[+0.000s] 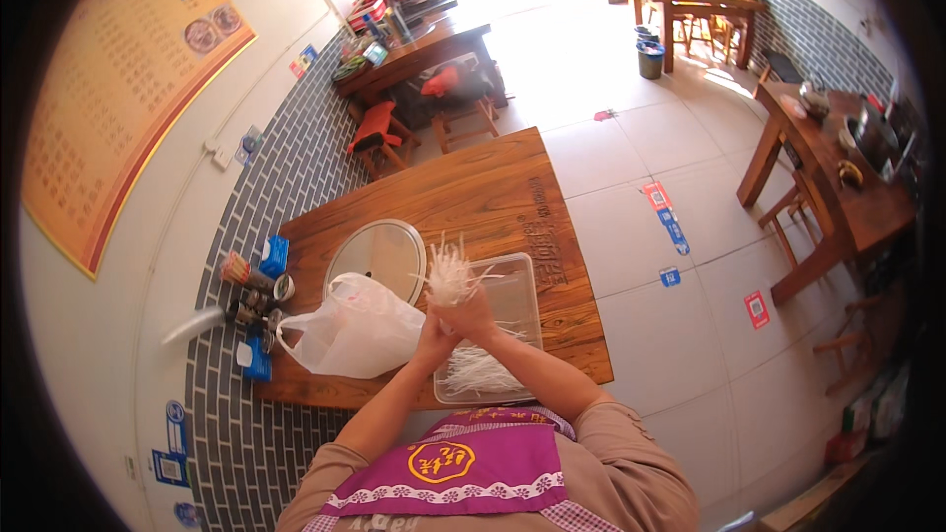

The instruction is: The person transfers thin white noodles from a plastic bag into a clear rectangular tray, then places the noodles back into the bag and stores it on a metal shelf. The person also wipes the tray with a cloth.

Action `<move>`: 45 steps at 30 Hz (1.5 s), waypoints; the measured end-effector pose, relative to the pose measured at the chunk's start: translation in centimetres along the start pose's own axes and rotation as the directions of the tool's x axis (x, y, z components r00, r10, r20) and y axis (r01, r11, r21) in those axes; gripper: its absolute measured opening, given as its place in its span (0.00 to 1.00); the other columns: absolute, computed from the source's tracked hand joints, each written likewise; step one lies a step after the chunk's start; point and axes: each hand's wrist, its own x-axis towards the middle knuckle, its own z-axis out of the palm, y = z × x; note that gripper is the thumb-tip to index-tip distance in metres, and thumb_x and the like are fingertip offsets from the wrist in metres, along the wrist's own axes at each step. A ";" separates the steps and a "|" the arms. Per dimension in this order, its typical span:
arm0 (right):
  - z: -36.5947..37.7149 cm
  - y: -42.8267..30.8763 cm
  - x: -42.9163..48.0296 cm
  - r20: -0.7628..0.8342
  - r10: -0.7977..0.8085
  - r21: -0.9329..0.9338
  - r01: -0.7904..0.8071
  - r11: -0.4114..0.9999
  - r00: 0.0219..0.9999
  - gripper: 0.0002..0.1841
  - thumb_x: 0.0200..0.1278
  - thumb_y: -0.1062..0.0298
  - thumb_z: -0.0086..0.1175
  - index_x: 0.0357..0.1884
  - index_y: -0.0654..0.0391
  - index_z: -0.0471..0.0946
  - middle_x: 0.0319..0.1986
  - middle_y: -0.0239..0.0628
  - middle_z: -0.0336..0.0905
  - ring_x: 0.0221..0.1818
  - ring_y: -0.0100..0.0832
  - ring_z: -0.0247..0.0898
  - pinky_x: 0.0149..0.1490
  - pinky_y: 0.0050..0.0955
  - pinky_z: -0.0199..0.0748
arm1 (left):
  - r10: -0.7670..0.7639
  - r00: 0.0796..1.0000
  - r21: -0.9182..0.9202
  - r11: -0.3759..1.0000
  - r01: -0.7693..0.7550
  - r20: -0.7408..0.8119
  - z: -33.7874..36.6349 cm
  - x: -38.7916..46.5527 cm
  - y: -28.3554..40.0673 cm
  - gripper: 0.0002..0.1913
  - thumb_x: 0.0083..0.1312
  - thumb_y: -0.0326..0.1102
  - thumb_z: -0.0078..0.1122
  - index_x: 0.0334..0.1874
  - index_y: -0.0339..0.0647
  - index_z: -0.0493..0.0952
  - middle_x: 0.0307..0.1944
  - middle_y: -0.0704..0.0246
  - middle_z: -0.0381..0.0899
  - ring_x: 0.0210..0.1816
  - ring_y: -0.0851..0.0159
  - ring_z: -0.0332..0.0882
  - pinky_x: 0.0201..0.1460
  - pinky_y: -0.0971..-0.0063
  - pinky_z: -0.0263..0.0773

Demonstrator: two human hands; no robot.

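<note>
A bundle of thin white dry noodles [451,272] stands up from my two hands, its loose ends fanned out at the top. My right hand [473,316] wraps around the bundle. Just below and to the left, my left hand [439,336] closes on its lower part, largely covered by the right. Under my forearms lies a clear plastic container [526,288], with more white noodles [480,371] at its near end. A white plastic bag [358,329] sits left of my hands, its contents hidden. Behind the bag rests a round metal disc [377,255] with a shiny rim.
All this stands on a wooden table [473,177] with carved characters. By the brick-patterned wall are a toothpick holder [236,270], condiment jars [259,303] and blue tissue boxes [274,256]. Stools [380,129] stand beyond the table. Another table [835,155] with pots is across the aisle.
</note>
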 end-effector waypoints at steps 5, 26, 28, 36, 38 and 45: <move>-0.1 -1.5 -0.5 0.003 0.009 -0.110 -0.008 0.994 1.000 0.28 0.47 0.69 0.71 0.52 0.61 0.73 0.37 0.40 0.85 0.39 0.30 0.81 0.45 0.31 0.79 | -0.058 0.997 0.052 0.997 0.056 0.051 -0.3 -0.5 1.1 0.37 0.58 0.29 0.73 0.69 0.35 0.64 0.66 0.60 0.70 0.65 0.61 0.70 0.66 0.67 0.67; -5.0 -3.6 4.5 0.025 0.226 0.654 -0.187 0.733 0.974 0.16 0.60 0.74 0.61 0.49 0.59 0.71 0.32 0.36 0.78 0.37 0.32 0.77 0.62 0.44 0.74 | -0.174 0.972 -0.186 0.961 0.202 0.158 0.4 -2.2 -0.8 0.15 0.68 0.31 0.64 0.54 0.33 0.76 0.37 0.68 0.84 0.39 0.71 0.82 0.46 0.75 0.78; -5.4 -4.2 5.0 0.064 0.189 0.736 -0.175 0.654 0.980 0.19 0.60 0.74 0.60 0.52 0.60 0.69 0.32 0.36 0.77 0.38 0.32 0.76 0.67 0.47 0.71 | -0.172 0.960 -0.034 0.982 0.184 0.219 0.3 -2.8 -0.4 0.14 0.66 0.30 0.64 0.51 0.34 0.77 0.36 0.67 0.84 0.36 0.71 0.82 0.43 0.75 0.77; -5.8 -5.1 5.8 0.166 0.205 0.801 -0.253 0.543 0.965 0.24 0.58 0.69 0.61 0.56 0.61 0.69 0.34 0.33 0.74 0.41 0.29 0.74 0.69 0.40 0.67 | 0.157 0.973 0.173 0.967 -0.187 0.171 -3.7 -7.5 3.2 0.11 0.64 0.26 0.63 0.49 0.38 0.80 0.37 0.63 0.84 0.37 0.63 0.83 0.45 0.71 0.78; -5.5 -5.1 5.7 0.229 0.207 0.800 -0.305 0.517 0.951 0.23 0.59 0.70 0.60 0.56 0.61 0.69 0.35 0.32 0.73 0.42 0.29 0.74 0.69 0.39 0.67 | 0.225 0.971 0.211 0.948 -0.238 0.084 -5.9 -9.1 4.0 0.11 0.63 0.25 0.63 0.48 0.38 0.81 0.37 0.62 0.83 0.37 0.61 0.83 0.43 0.70 0.78; -2.3 -7.1 5.1 0.309 0.169 0.708 -0.345 0.617 0.936 0.20 0.59 0.70 0.60 0.53 0.58 0.70 0.36 0.31 0.72 0.43 0.29 0.72 0.68 0.37 0.68 | 0.403 0.830 0.441 0.871 -0.218 -0.385 -14.7 -12.7 6.3 0.11 0.63 0.22 0.60 0.47 0.40 0.80 0.39 0.60 0.81 0.39 0.53 0.82 0.40 0.66 0.77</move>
